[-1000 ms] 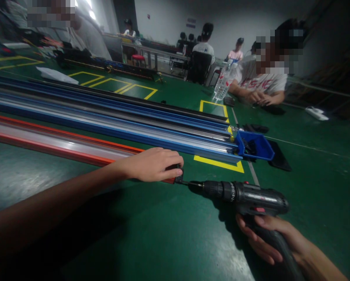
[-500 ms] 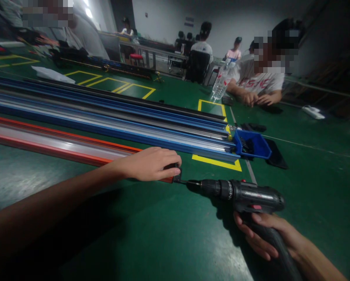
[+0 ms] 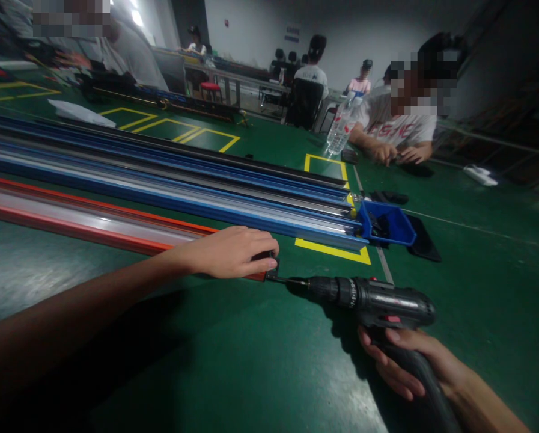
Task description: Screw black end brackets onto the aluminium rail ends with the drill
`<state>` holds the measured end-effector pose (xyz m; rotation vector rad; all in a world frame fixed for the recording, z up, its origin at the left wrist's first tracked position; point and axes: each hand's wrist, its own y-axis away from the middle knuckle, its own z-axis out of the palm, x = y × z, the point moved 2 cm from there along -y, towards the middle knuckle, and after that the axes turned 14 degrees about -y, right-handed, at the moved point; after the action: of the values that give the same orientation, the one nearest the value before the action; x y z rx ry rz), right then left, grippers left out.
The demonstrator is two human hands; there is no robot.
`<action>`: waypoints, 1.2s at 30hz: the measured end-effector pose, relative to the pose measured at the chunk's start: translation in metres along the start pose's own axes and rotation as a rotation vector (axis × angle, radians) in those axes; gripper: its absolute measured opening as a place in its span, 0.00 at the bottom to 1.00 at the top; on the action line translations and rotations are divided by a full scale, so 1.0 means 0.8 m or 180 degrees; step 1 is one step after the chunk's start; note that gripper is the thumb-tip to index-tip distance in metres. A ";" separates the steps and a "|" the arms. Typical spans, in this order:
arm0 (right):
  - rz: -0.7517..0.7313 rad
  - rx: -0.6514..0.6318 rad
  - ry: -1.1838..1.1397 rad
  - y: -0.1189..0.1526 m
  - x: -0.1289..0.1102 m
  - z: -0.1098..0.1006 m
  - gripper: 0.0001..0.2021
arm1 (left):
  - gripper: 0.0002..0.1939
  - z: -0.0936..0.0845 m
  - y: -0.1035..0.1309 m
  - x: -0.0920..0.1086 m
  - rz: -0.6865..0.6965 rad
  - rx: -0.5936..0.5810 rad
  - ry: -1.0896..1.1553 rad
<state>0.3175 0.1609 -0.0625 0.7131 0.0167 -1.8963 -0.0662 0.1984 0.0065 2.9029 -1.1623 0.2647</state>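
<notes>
My left hand (image 3: 235, 252) is closed over the near end of a long red rail (image 3: 93, 221) lying on the green table. A black end cap (image 3: 273, 267) sits at that end, partly hidden by my fingers. In my right hand (image 3: 404, 367) is a black cordless drill (image 3: 386, 302), held by its grip and pointing left. Its long thin bit (image 3: 291, 281) reaches the end cap at the rail's end. Whether the tip sits in a screw is too small to tell.
Blue and black rails (image 3: 251, 207) lie beyond the red one. At their ends stands a blue bin (image 3: 402, 225) with small black parts, beside a dark flat object (image 3: 425, 240). Plastic bottles (image 3: 340, 126) stand farther back. A co-worker (image 3: 399, 129) sits across the table.
Hardly anything differs. The drill and my right hand have shifted very slightly to the left, while my left hand keeps its place on the rail end.
</notes>
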 end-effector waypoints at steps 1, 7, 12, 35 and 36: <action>-0.0004 0.0004 -0.0001 0.000 0.000 0.000 0.16 | 0.18 0.000 0.000 0.000 0.0000 0.0002 0.0003; -0.0004 0.0086 -0.0018 0.001 0.001 0.003 0.15 | 0.17 -0.001 0.000 0.000 0.0003 0.0030 0.0033; -0.0047 0.0078 0.0006 0.001 0.001 0.004 0.16 | 0.17 0.000 0.000 0.000 0.0017 0.0049 0.0012; 0.0101 0.0180 -0.0023 0.000 -0.002 0.011 0.15 | 0.18 0.001 0.000 -0.002 -0.0018 -0.0030 -0.0005; 0.0094 0.0181 -0.0026 0.000 -0.002 0.012 0.15 | 0.18 0.001 0.000 -0.002 -0.0018 -0.0041 -0.0004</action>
<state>0.3133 0.1592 -0.0543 0.7401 -0.0528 -1.8775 -0.0667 0.1994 0.0052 2.8952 -1.1513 0.2544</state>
